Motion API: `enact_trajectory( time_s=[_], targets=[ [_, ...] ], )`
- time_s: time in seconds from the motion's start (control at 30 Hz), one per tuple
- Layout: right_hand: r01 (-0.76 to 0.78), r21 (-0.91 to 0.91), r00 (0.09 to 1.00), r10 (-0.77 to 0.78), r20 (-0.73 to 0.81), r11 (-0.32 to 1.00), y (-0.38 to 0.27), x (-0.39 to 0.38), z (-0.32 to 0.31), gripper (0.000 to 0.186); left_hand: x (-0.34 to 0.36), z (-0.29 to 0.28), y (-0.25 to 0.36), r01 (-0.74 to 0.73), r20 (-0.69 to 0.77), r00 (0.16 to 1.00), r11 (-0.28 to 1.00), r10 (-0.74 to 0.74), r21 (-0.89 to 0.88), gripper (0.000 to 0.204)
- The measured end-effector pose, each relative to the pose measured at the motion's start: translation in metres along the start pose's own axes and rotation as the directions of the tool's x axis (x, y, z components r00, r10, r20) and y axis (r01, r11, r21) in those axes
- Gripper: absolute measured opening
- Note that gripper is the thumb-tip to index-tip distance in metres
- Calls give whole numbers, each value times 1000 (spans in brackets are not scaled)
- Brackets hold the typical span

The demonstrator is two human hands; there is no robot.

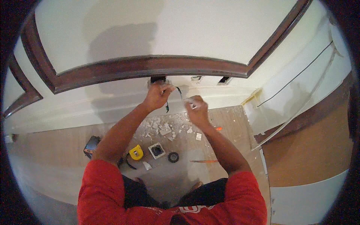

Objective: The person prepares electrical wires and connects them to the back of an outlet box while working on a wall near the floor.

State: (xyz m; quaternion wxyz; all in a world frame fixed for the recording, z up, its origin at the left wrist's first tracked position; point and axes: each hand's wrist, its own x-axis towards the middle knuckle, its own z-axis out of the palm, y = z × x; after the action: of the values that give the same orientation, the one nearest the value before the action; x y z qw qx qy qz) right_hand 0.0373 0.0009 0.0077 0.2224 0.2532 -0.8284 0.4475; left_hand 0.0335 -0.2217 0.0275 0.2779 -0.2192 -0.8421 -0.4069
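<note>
Thin dark wires stick out by the baseboard, one dangling with a greenish end and another bending toward my right hand. My left hand pinches these wires just below a dark square opening in the wall. A little to the right and lower, my right hand is closed, fingers curled near the end of the bent wire. Something pale shows at its fingertips, too blurred to name.
Plaster chips litter the floor below my hands. Nearer lie a yellow tape measure, a square box, a roll of black tape and a thin orange tool. Another wall opening is to the right, under wooden molding.
</note>
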Motion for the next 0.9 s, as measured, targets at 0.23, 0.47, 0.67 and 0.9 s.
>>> enact_trajectory(
  time_s=[0.23, 0.47, 0.67, 0.9],
  targets=[
    [-93, 211, 989, 115, -93, 973, -62, 67, -21, 10, -5, -8, -23, -115, 108, 988, 991, 107, 71, 18],
    [343, 55, 936, -346, 59, 938, -82, 10, -11, 8, 8, -9, 0, 57, 33, 998, 996, -60, 62, 24],
    [-59, 277, 998, 66, -14, 959, -44, -2, -40, 4, 11, -8, 1, 187, 85, 978, 981, -191, 48, 24],
    [-478, 757, 786, 601, 142, 446, -11, 45, -31, 14, -5, 0, -15, -163, 47, 986, 986, 161, 40, 19]
  ],
)
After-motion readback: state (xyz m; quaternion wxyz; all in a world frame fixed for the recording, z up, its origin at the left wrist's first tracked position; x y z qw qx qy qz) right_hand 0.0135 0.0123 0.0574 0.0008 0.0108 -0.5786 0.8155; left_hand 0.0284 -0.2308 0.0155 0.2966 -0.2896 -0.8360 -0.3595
